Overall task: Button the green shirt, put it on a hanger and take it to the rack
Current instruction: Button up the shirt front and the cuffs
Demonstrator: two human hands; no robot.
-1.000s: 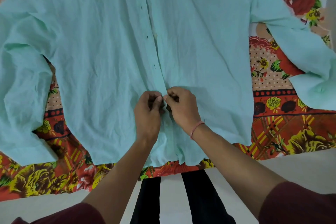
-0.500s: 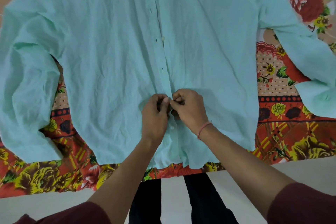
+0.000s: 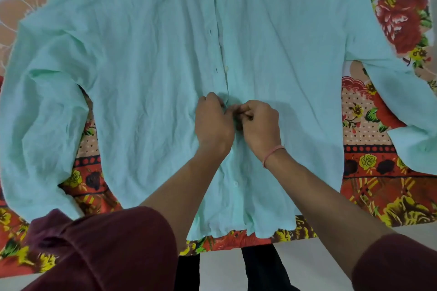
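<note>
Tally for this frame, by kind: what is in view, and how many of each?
green shirt: 1
hands: 2 (left hand, right hand)
floral sheet: 1
wristband: 1
Total: 5

Shirt (image 3: 146, 82) flat on bedsheet (image 3: 383, 186)

floral bedsheet (image 3: 390, 198): spread flat, red-yellow | pale floor (image 3: 312, 264): along its near edge

Red floral sheet (image 3: 390, 196) covers the surface, w/ green shirt (image 3: 142, 78) spread flat on it, front up.
</note>
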